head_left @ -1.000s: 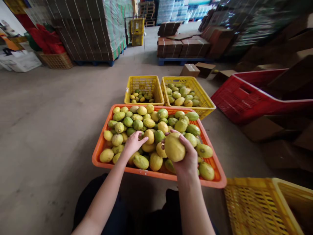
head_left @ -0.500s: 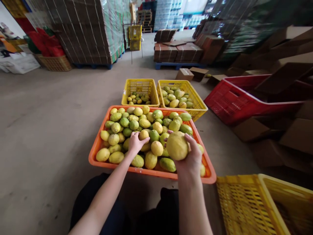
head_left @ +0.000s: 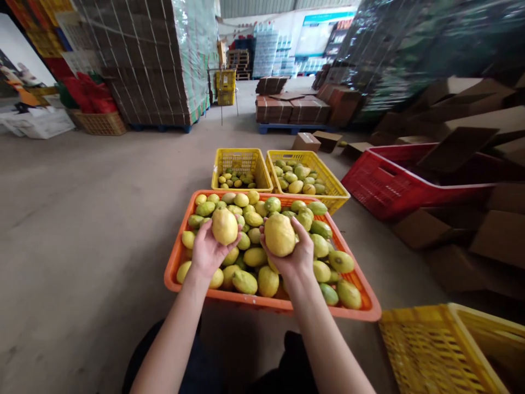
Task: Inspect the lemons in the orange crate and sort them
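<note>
My left hand (head_left: 208, 253) is closed around a yellow papaya (head_left: 225, 226), palm up, above the orange crate (head_left: 270, 304). In my right hand (head_left: 298, 253) rests a larger yellow papaya (head_left: 279, 235), with fingers wrapped round its sides. Both fruits are raised side by side over the crate, a short gap between them. Below them lie many green and yellow papayas (head_left: 255, 256), heaped in the shallow crate. My hands and forearms hide part of the heap.
Behind the orange crate stand two yellow crates, the left one (head_left: 216, 169) and the right one (head_left: 333, 192), with papayas inside. A red crate (head_left: 369, 186) and cardboard boxes (head_left: 418, 230) are at the right. Another yellow crate (head_left: 422, 345) sits near right.
My left hand has lifted a papaya from the heap and turned palm up. My right hand has moved slightly left with its papaya. The view has tilted upward.
</note>
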The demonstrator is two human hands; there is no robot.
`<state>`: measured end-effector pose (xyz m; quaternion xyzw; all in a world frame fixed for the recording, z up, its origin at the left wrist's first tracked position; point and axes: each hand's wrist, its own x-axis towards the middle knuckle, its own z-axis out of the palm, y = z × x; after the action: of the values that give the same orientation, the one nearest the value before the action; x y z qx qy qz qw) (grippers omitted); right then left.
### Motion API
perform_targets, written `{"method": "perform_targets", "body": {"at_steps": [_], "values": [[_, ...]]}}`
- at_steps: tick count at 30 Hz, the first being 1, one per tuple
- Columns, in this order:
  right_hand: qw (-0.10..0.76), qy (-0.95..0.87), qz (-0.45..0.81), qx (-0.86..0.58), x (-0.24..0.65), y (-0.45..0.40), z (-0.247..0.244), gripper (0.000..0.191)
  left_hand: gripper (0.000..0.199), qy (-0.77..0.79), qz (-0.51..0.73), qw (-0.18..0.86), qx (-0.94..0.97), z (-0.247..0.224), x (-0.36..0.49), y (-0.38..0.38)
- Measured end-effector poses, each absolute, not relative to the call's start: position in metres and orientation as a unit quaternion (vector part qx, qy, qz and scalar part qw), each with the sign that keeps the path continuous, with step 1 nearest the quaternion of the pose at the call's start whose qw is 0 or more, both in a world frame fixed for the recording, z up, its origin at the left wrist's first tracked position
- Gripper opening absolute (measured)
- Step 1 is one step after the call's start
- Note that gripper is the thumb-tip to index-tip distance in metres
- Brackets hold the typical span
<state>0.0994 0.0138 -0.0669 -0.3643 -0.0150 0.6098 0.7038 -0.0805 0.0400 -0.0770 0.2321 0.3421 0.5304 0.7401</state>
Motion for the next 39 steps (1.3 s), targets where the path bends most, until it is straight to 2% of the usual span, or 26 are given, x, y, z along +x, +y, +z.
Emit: {"method": "perform_targets", "body": {"at_steps": [4, 9, 17, 23, 31, 39], "values": [[0.705, 0.031, 0.629, -0.326, 0.088, 0.013, -0.079, 0.027, 0.046, 0.404, 0.511, 0.73, 0.206, -0.074, -0.078, 0.039], [0.702, 0.025, 0.619, -0.351, 0.07, 0.007, -0.101, 0.027, 0.03, 0.425, 0.535, 0.716, 0.146, -0.076, -0.069, 0.037], [0.754, -0.079, 0.566, -0.324, 0.053, 0.011, -0.119, 0.027, 0.03, 0.385, 0.568, 0.665, 0.295, -0.09, -0.052, 0.03], [0.75, -0.159, 0.543, -0.343, 0.063, 0.008, -0.12, 0.024, 0.031, 0.371, 0.58, 0.651, 0.32, -0.09, -0.05, 0.031], [0.747, -0.166, 0.557, -0.324, 0.062, 0.012, -0.117, 0.022, 0.03, 0.366, 0.587, 0.635, 0.343, -0.089, -0.056, 0.03], [0.719, -0.071, 0.612, -0.321, 0.063, 0.02, -0.118, 0.026, 0.036, 0.387, 0.6, 0.675, 0.185, -0.088, -0.049, 0.036]]}}
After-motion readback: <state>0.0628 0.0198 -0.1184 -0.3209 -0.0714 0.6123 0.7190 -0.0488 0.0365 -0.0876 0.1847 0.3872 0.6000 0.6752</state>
